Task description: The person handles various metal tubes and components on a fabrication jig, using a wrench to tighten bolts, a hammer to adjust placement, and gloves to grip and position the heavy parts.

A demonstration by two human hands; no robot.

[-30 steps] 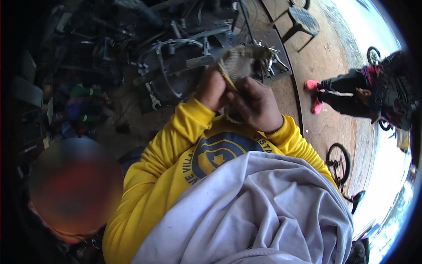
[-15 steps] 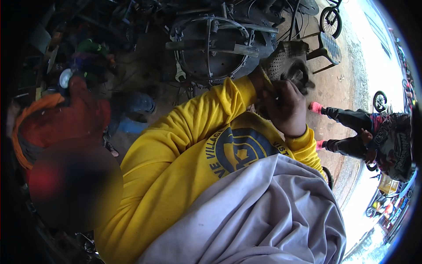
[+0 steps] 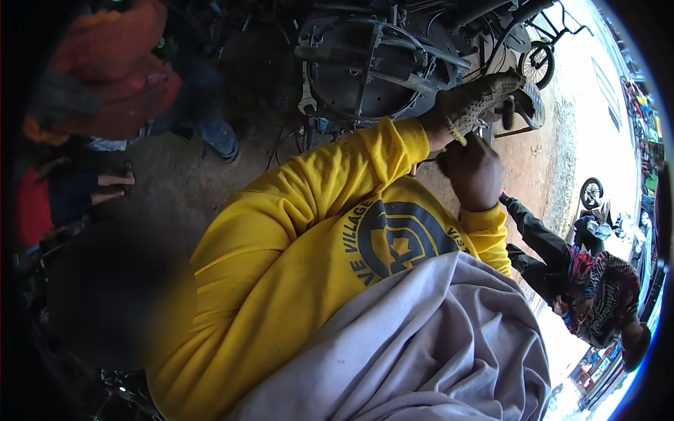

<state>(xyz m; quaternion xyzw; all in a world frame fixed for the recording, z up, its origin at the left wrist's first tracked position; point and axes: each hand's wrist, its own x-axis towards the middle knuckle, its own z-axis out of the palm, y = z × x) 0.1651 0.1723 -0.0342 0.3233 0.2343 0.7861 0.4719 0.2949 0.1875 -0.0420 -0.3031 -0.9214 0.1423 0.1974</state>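
My left hand (image 3: 495,95) wears a grey-brown, dotted work glove (image 3: 458,112). Its fingers stretch out toward the upper right, apart from the thumb, and hold nothing that I can see. Bare and closed, my right hand (image 3: 479,174) grips the edge of that glove by the left wrist; its fingertips are partly hidden. Beyond both hands lies a round metal frame (image 3: 361,102) with flat bars across it. A large open-end wrench (image 3: 307,103) rests at the frame's left side.
A stool (image 3: 532,105) stands just past the gloved hand, with a bicycle (image 3: 537,67) behind it. One person (image 3: 607,291) stands at the right. Another in orange-red (image 3: 105,77) is at the upper left, and someone in red (image 3: 34,210) is below. Brown ground (image 3: 175,186) shows between.
The gloved left hand has moved a little right and its fingers now extend, where the glove looked bunched before. My right hand has shifted slightly right and down. The view has turned.
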